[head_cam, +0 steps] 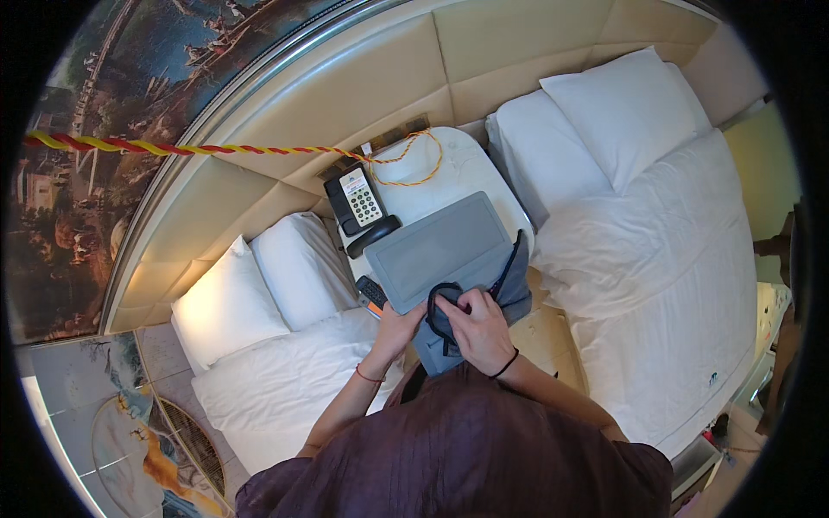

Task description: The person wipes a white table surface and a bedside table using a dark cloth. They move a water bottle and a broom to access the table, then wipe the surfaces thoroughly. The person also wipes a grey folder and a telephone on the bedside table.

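A grey-blue fabric bag or storage case (516, 278) with black zip edging lies at the near end of the white bedside table, its flat rectangular panel (440, 249) over the tabletop. My left hand (403, 324) holds the case's near left edge. With bent fingers, my right hand (476, 324) grips dark mesh fabric with black trim (442, 320) on the near part of the case. A black telephone (355, 201) and a remote control (371, 292) lie to the left of the case.
The white bedside table (463, 158) stands between two beds with white bedding (647, 259) and pillows (220, 301). A red and yellow twisted cord (259, 149) runs across the upper left to the table's far end. A padded headboard (382, 78) lines the wall.
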The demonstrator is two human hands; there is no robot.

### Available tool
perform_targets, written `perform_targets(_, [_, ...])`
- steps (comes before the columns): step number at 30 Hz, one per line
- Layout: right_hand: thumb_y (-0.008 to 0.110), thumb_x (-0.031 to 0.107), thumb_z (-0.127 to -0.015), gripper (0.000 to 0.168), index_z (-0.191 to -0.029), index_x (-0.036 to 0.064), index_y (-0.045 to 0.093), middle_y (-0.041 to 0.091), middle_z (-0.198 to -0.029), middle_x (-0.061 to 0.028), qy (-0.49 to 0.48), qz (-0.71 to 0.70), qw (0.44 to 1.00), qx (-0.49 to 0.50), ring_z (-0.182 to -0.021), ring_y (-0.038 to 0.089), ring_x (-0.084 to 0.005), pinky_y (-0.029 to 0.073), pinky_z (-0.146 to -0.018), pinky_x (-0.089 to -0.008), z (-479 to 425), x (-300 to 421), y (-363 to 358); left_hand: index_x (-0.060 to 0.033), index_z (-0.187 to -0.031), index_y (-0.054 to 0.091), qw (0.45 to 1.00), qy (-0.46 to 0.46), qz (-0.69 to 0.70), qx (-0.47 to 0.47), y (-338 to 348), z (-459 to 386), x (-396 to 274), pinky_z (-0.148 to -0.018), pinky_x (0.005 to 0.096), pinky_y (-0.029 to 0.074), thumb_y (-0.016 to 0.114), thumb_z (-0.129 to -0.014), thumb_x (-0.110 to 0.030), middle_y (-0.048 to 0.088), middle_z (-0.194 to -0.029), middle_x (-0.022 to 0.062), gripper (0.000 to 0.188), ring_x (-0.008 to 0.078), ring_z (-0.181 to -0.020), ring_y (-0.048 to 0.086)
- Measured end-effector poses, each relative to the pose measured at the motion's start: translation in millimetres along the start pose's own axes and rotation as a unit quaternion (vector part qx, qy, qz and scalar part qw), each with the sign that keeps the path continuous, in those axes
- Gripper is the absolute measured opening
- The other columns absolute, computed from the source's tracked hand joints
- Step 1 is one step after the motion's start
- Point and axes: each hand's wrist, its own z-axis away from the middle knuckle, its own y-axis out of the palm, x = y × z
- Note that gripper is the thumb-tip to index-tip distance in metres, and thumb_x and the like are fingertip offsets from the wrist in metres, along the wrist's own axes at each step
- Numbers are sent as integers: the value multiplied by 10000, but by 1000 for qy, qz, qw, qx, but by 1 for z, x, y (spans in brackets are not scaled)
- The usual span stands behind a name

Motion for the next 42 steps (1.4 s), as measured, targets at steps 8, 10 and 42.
perform_targets(8, [643,182,-765,453,-1208,270,613,493,-905,-110,64,212,975,-2,-853,500,-298,408,-732,-415,-16,-8,-13,25,-1162,599,995,-41,-76,57,-10,11,-29,-843,297,478,701,-894,-247,651,-1066,66,395,137,-958,585])
perform_targets(10, [638,175,-764,420,-1177,251,618,496,-881,-111,86,236,967,-45,-824,510,-297,404,-700,-424,-21,-19,-20,25,-1185,586,994,-22,-76,73,-8,13,-33,-871,305,474,703,-895,-275,644,-1099,77,434,148,-990,582])
perform_targets(42, [619,144,-778,278,-1053,175,635,537,-764,-126,59,228,969,-71,-697,600,-306,480,-576,-438,-18,-18,-23,37,-1076,584,996,35,-84,5,-19,26,-13,-833,356,439,318,-1033,-506,610,-1005,99,606,175,-930,519])
